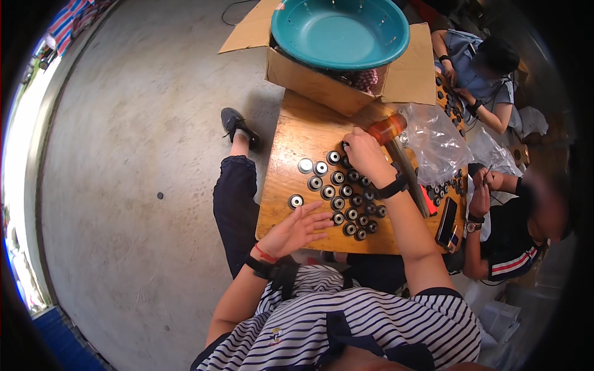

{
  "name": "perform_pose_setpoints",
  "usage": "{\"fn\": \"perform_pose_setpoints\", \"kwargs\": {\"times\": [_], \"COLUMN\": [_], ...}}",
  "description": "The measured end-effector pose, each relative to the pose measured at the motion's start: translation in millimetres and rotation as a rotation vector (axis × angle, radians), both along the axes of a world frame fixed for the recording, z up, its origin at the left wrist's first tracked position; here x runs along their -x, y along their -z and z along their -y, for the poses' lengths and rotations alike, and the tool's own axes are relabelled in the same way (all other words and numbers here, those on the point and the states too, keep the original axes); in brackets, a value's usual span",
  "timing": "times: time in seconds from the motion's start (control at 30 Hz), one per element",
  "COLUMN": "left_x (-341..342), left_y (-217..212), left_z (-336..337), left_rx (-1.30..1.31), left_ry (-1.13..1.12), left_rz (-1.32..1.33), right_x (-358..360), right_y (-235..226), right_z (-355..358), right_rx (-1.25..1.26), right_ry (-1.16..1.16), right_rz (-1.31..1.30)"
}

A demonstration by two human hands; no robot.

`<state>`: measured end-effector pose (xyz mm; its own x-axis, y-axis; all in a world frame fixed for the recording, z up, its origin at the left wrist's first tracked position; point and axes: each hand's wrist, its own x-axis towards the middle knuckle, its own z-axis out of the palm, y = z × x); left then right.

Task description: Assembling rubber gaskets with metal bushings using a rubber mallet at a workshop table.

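My right hand [366, 154] reaches over the wooden table, its fingertips closed on a small black round part [344, 146], mostly covered by the fingers. Below it stand several rows of black round parts with silvery metal centres [337, 178]. My left hand [292, 232] hovers at the table's near left, palm turned up and fingers spread, holding nothing. Just beyond its fingertips is a separate round part [296, 201]. A paler disc [305, 165] lies at the left end of the far row. Beside my right hand rests an amber and red cylinder [388, 128].
A cardboard box [315, 86] bearing a teal basin [340, 34] stands at the table's far end. Clear plastic bags [436, 139], a long bar [408, 170] and a phone [447, 222] lie to the right. Two other people work along the right side.
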<state>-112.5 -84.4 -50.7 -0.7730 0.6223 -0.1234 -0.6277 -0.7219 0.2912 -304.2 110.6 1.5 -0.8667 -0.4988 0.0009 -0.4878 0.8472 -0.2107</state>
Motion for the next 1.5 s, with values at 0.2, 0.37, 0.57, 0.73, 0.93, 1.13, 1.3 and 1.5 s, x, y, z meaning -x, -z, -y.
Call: {"fn": "perform_pose_setpoints", "kwargs": {"times": [0.2,0.37,0.57,0.73,0.93,1.13,1.3,1.5], "left_x": [-0.4,-2.3,-12.1,-38.1,-20.5,12.2,16.2,16.6], "left_y": [5.5,5.6,8.6,4.1,83.4,113.5,125.8,110.5], "left_z": [-1.7,-1.7,6.9,67.2,146.9,157.8,164.3,174.7], "left_rx": [-0.037,-0.018,0.001,-0.110,-0.002,-0.118,-0.395,-0.296], "left_ry": [-0.006,-0.022,-0.147,-0.118,-0.842,-0.923,-0.928,-0.899], "left_rz": [0.005,-0.027,0.016,-0.222,0.144,0.061,-0.105,-0.057], "right_x": [-2.0,-9.1,-19.4,-17.1,-12.7,-5.5,12.6,10.2], "right_y": [7.1,1.5,2.6,-18.6,-36.9,-37.4,-39.8,-40.0], "right_z": [-1.3,-19.6,-2.2,25.5,53.3,59.9,75.7,91.3], "right_rx": [-0.039,0.297,0.275,-0.024,-0.415,-0.581,-0.660,-0.700], "right_ry": [-0.053,-0.002,0.074,-0.018,-0.093,-0.164,-0.250,-0.187], "right_rz": [-0.058,0.070,-0.006,0.208,0.344,0.412,0.450,0.469]}}
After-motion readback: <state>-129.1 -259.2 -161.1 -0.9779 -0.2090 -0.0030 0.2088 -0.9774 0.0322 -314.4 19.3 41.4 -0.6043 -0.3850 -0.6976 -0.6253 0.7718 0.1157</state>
